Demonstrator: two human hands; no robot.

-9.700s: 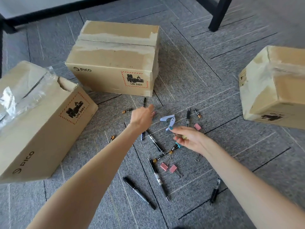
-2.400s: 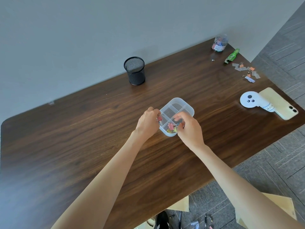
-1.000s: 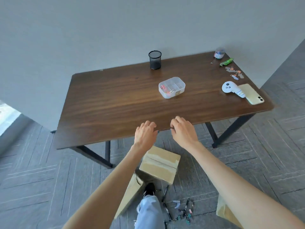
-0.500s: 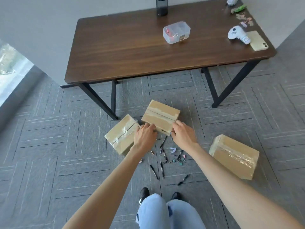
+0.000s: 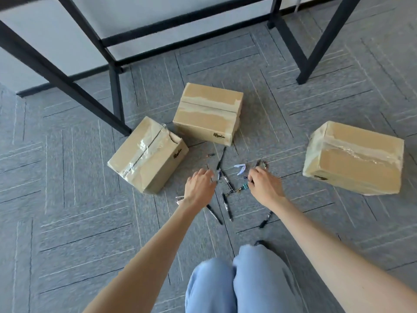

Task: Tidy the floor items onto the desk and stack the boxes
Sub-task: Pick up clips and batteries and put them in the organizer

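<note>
Three taped cardboard boxes stand apart on the grey carpet: a left box, a middle box and a right box. Between them lie several black pens, small batteries, a teal binder clip and a white-and-blue staple remover. My left hand hovers over the pens with fingers spread and nothing in it. My right hand is over the clips, fingers curled downward; the frame is blurred and I cannot see whether they pinch anything.
Black metal desk legs rise behind the left box, and another leg stands at the upper right. My knees in light blue trousers fill the bottom middle. The desk top is out of view.
The view has dropped from the desk to the floor. Both empty hands left the desk edge and came down over the scattered pens and clips. The boxes now appear closer.
</note>
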